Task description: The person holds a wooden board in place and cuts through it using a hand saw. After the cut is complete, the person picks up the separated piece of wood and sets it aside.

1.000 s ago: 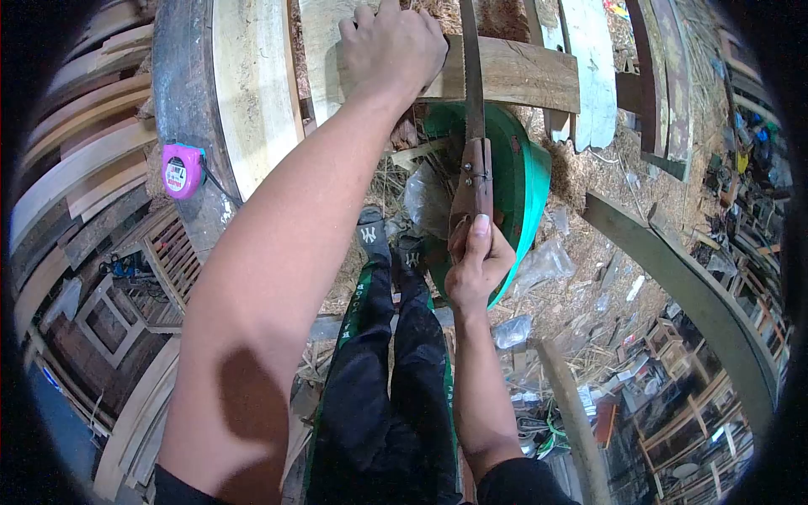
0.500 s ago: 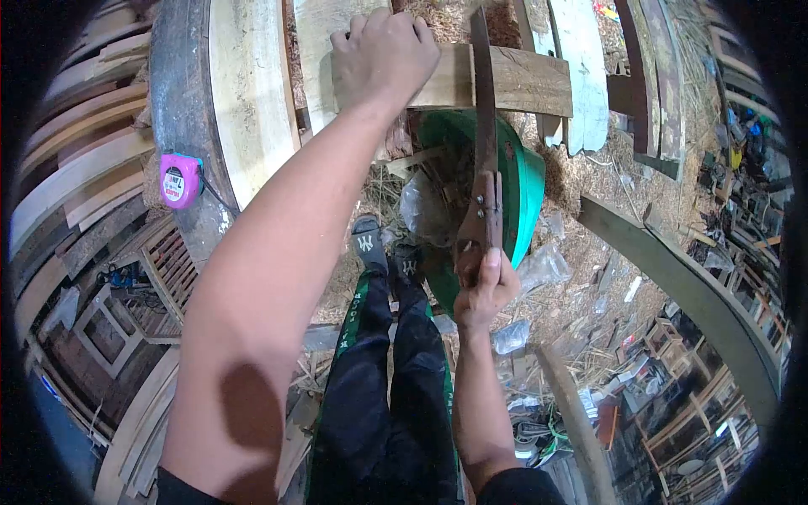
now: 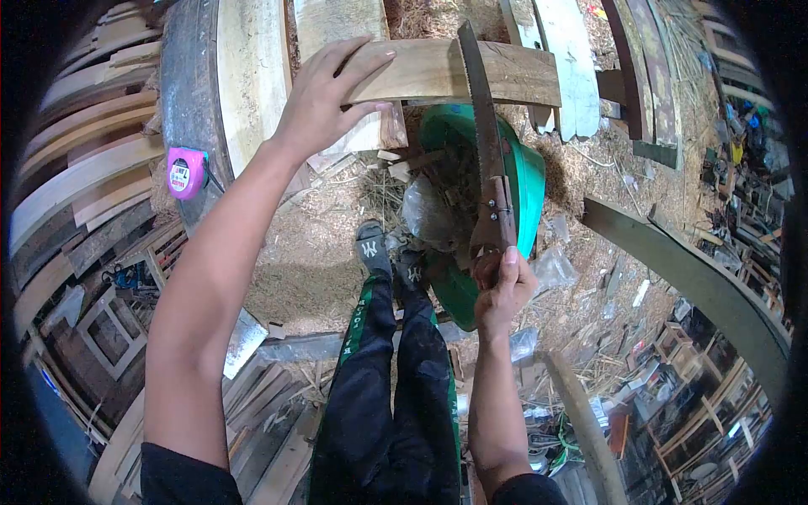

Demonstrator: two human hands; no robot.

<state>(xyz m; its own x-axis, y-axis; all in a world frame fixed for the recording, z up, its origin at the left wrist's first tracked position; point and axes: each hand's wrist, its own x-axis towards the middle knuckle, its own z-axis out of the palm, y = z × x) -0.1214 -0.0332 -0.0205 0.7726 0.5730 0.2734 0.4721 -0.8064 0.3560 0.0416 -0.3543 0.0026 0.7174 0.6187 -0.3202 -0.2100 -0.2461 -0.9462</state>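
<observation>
Board (image 3: pixel 421 74), head view: found lying flat across the pale planks (image 3: pixel 364 135), its far end reaching over the white plank (image 3: pixel 575 84). Your left hand (image 3: pixel 313 105) is open at the near end, fingers spread on the wood and thumb along the edge closest to you. Your right hand (image 3: pixel 507 290) is closed round the handle of the saw (image 3: pixel 483 114), whose blade crosses above the board. The green basin (image 3: pixel 528 189) sits below, beside the saw.

Judged by look, the board is stiff, solid and fairly light, dry enough not to slip, though its edges may splinter. Best hold: flat palm near the left end, fingers clear of the teeth. The saw blade looks thin and likely to flex; take it by the handle only.

Not verifiable: whether the teeth touch the wood, any cut mark, the board's underside, and how firmly your left hand presses.
</observation>
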